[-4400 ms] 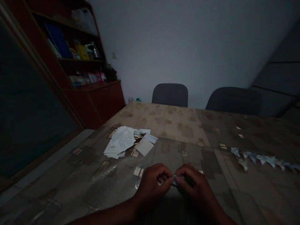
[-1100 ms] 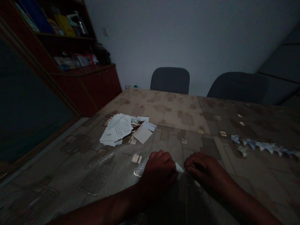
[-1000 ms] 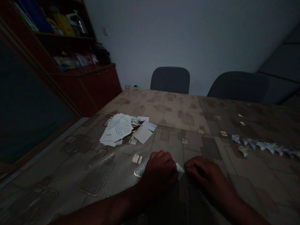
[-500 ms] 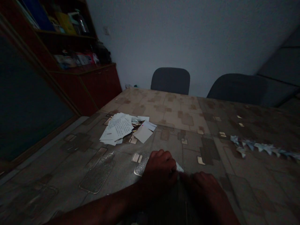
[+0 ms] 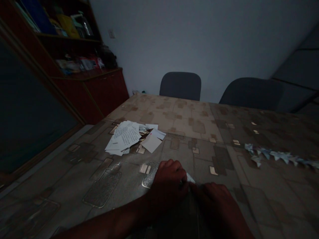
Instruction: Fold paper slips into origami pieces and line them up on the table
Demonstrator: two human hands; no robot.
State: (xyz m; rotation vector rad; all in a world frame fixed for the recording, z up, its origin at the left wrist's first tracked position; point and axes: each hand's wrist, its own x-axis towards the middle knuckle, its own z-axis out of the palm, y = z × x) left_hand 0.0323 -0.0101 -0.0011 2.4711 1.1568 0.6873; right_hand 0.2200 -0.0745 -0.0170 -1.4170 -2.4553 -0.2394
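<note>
Between my hands, near the table's front, a small piece of white paper (image 5: 190, 178) shows only in part. My left hand (image 5: 170, 179) has its fingers curled down at the paper's left side and covers most of it. On the right, my right hand (image 5: 216, 197) is bent with its fingers folded, and its fingertips touch the paper's lower right end. Both hands are dark, so the exact grip is hard to see.
A pile of printed and blank paper pieces (image 5: 127, 137) lies left of centre on the patterned table (image 5: 174, 113). Folded paper shapes (image 5: 281, 156) form a row at the right. Two grey chairs (image 5: 180, 85) stand behind; a red cabinet (image 5: 109, 93) is back left.
The whole view has shifted very slightly. My hands stay at the paper in nearly the same pose.
</note>
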